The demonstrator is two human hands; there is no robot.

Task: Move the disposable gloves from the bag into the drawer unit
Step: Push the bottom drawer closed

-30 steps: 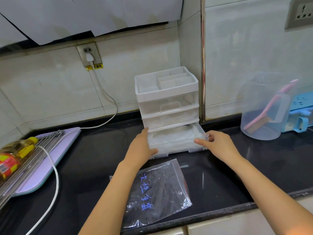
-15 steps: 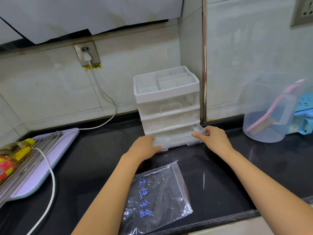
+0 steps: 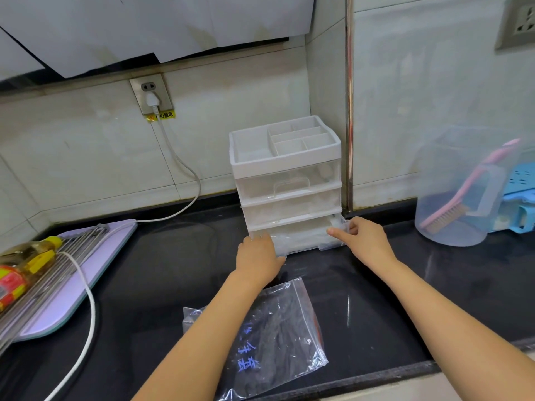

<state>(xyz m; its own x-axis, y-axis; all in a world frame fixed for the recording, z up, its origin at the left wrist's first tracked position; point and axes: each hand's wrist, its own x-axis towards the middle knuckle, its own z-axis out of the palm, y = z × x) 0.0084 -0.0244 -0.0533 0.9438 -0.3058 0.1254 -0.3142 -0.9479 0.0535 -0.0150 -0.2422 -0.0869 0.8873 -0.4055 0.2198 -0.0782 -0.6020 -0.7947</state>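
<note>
Right hand on drawer; black countertop

white drawer unit with clear drawers at the glossy black counter's back edge; clear bag with blue handwriting at the front edge; lilac, teal-rimmed board at the left edge; pink brush in a pale blue see-through jug towards the right.

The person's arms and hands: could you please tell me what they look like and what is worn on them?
Both arms are bare: no sleeve shows on the left forearm or right forearm. The left hand and right hand wear no gloves, and no watch, bracelet or ring shows.
</note>
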